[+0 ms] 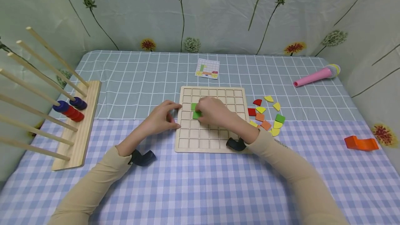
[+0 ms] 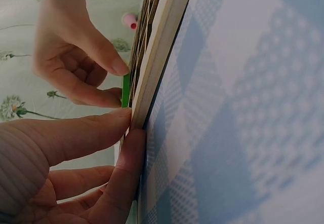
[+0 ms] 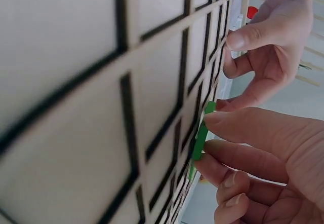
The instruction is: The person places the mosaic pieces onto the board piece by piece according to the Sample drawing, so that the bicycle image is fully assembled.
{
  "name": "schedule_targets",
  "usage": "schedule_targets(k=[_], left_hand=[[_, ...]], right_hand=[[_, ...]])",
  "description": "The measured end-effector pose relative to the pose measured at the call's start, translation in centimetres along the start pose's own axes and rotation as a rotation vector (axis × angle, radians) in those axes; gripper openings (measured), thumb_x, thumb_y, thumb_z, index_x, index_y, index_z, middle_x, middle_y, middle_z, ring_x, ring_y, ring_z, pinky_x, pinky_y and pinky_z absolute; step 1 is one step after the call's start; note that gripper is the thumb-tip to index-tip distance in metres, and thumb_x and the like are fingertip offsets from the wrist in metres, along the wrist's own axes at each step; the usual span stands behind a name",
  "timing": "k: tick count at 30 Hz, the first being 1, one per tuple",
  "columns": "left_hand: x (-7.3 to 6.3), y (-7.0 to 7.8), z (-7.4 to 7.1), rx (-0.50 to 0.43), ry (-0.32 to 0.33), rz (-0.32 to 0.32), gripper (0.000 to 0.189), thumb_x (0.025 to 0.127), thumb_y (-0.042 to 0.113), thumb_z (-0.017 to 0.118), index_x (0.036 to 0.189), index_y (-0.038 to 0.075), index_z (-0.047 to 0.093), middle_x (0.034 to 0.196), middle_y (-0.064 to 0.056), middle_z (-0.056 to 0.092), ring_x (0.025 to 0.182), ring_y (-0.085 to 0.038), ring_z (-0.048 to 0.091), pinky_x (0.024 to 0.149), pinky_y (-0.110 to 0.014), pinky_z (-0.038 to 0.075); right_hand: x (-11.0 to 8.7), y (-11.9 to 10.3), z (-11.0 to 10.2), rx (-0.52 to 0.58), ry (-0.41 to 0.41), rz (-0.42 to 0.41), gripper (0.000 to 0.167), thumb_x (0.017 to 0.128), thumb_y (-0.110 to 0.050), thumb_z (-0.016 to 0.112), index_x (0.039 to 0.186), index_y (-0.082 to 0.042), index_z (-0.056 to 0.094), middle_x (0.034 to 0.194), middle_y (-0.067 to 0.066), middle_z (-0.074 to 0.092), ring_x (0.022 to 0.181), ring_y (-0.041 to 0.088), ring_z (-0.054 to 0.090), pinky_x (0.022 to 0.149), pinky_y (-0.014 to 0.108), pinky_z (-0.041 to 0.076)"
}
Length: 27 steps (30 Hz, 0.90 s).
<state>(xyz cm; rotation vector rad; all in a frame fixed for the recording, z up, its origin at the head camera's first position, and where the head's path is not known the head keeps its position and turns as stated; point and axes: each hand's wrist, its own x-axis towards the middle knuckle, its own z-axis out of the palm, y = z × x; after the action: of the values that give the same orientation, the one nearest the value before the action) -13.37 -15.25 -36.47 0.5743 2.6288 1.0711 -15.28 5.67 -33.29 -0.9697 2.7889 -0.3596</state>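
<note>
My right hand (image 1: 212, 110) is over the left part of a wooden grid board (image 1: 215, 145), pinching a green square tile (image 3: 201, 138) between thumb and fingertips. The tile stands tilted close over the grid. Just beyond it another green tile (image 1: 193, 106) lies in a cell, partly covered by the fingers in the head view. At the board's left edge, the thumb and a finger of my left hand (image 1: 159, 118) touch the rim, spread apart along it. The other left fingers bend loosely underneath.
Right of the board lie several loose pieces: red, orange, yellow and a green tile (image 1: 280, 118). A pattern card (image 1: 207, 68) lies behind the board. A wooden peg rack (image 1: 76, 127) with rings stands left; a pink toy microphone (image 1: 315, 75) and an orange block (image 1: 360, 143) lie right.
</note>
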Motion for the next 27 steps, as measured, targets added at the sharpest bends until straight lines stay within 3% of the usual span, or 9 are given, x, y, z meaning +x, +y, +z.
schedule_targets(k=[9, 14, 21, 27], left_hand=[[0.1, 0.0, 0.1, -0.015, -0.005, 0.007, 0.067, 0.073, 0.006, 0.076, 0.133, -0.004, 0.047, 0.123, -0.018, 0.049, 0.068, -0.01, 0.058, 0.059, -0.019, 0.046], [0.2, 0.0, 0.1, -0.015, -0.012, 0.001, 0.067, 0.073, 0.006, 0.077, 0.133, -0.003, 0.048, 0.123, -0.018, 0.049, 0.068, -0.01, 0.058, 0.06, -0.018, 0.045], [0.2, 0.0, 0.1, -0.006, -0.002, 0.0, 0.068, 0.073, 0.007, 0.077, 0.134, -0.003, 0.048, 0.123, -0.017, 0.05, 0.069, -0.01, 0.059, 0.062, -0.018, 0.046], [0.0, 0.0, 0.0, 0.007, -0.002, 0.004, 0.068, 0.074, 0.008, 0.077, 0.134, -0.003, 0.047, 0.123, -0.017, 0.05, 0.069, -0.01, 0.059, 0.063, -0.019, 0.046]], right_hand=[[0.3, 0.0, 0.6, -0.02, 0.024, -0.021, 0.005, 0.077, -0.006, 0.066, 0.078, -0.008, 0.07, 0.076, 0.003, 0.058, 0.067, 0.013, 0.043, 0.057, 0.022, 0.036], [0.0, 0.1, 0.3, -0.009, 0.031, -0.015, 0.004, 0.078, -0.008, 0.065, 0.076, -0.008, 0.069, 0.077, 0.003, 0.057, 0.068, 0.014, 0.044, 0.058, 0.024, 0.037], [-2.0, 1.4, -0.7, 0.005, 0.073, 0.032, 0.017, 0.084, -0.011, 0.065, 0.098, -0.007, 0.073, 0.098, 0.006, 0.068, 0.09, 0.019, 0.064, 0.076, 0.032, 0.053], [-4.7, 3.7, -1.3, 0.027, 0.123, 0.095, 0.021, 0.083, -0.011, 0.067, 0.101, -0.003, 0.072, 0.1, 0.01, 0.069, 0.092, 0.024, 0.064, 0.074, 0.035, 0.053]])
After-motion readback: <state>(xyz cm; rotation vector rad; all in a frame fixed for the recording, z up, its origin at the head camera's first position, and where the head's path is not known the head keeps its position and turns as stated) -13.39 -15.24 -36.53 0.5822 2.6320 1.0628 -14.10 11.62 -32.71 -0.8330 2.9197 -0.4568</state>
